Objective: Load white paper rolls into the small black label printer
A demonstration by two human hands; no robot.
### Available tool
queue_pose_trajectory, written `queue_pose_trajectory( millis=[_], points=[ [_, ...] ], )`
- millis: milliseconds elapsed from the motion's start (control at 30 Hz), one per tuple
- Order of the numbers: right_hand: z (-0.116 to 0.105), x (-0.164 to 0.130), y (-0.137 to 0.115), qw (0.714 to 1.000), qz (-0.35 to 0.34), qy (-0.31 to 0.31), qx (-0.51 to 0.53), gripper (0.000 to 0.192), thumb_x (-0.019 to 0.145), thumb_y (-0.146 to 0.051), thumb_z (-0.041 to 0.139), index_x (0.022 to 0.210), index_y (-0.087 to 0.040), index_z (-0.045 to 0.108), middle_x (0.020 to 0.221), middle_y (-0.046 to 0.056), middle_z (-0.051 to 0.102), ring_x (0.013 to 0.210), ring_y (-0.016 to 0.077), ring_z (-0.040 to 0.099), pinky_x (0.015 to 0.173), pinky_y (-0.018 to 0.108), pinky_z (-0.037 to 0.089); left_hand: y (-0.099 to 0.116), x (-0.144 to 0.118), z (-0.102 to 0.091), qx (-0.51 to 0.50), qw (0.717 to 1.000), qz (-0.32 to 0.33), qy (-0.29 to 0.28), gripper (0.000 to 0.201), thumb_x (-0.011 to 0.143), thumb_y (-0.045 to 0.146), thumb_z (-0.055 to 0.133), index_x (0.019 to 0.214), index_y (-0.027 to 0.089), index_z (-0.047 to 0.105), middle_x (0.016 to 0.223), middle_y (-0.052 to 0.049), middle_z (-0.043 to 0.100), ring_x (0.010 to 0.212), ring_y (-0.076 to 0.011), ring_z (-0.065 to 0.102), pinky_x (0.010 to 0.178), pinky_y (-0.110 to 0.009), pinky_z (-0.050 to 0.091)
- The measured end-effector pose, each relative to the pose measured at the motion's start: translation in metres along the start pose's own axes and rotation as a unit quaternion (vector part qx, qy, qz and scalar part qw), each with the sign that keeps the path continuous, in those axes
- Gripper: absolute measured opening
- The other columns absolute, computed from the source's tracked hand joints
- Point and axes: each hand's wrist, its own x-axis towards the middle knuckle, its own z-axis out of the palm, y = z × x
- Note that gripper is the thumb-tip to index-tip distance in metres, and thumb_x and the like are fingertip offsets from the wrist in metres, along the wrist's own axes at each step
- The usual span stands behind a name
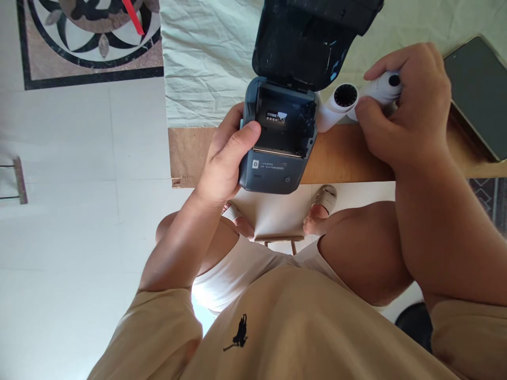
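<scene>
My left hand (225, 158) grips the left side of a dark blue-grey portable label printer (267, 177), its thumb over the rim. The printer's black lid (295, 45) is swung up, and its paper bay (279, 134) shows a small printed sticker and no roll. At the right, my right hand (418, 100) has its fingers closed around a white paper roll (379, 88) with a dark core hole. Between that roll and the printer is another white paper roll (330, 111), its black core facing me. Part of the held roll is hidden behind my fingers.
A pale green cloth (206, 63) covers the table, with its bare wooden edge (194, 153) towards me. A dark-screened tablet or phone (481, 95) lies at the right. Below are my knees and a wooden stool (279, 239). A red strip (133, 17) shows at the upper left.
</scene>
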Motion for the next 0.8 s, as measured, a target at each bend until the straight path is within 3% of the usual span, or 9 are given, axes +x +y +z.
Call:
queue_pose_trajectory(
  millis=[500,800],
  points=[
    [-0.0005,-0.0003,-0.0007,1.0,0.007,-0.001,-0.006,0.027,0.067,-0.013,0.05,0.093,-0.02,0.051,0.093,0.0,0.054,0.093,0.0126,0.051,0.084,0.031,0.042,-0.0011,0.0001,0.0014,0.0,1.0,0.001,0.014,0.019,0.072,0.043,0.049,0.084,0.031,0.057,0.07,-0.002,0.056,0.058,-0.0177,0.051,0.051,-0.032,0.033],
    [-0.0008,0.0012,0.0008,1.0,0.0,0.0,-0.003,0.027,0.067,-0.013,0.05,0.092,-0.022,0.05,0.092,0.0,0.053,0.093,0.0124,0.051,0.083,0.031,0.042,-0.0025,-0.0005,-0.0006,0.005,1.0,-0.006,0.002,0.019,0.074,0.041,0.044,0.086,0.032,0.056,0.076,-0.004,0.059,0.062,-0.0214,0.055,0.056,-0.035,0.032]
  ],
)
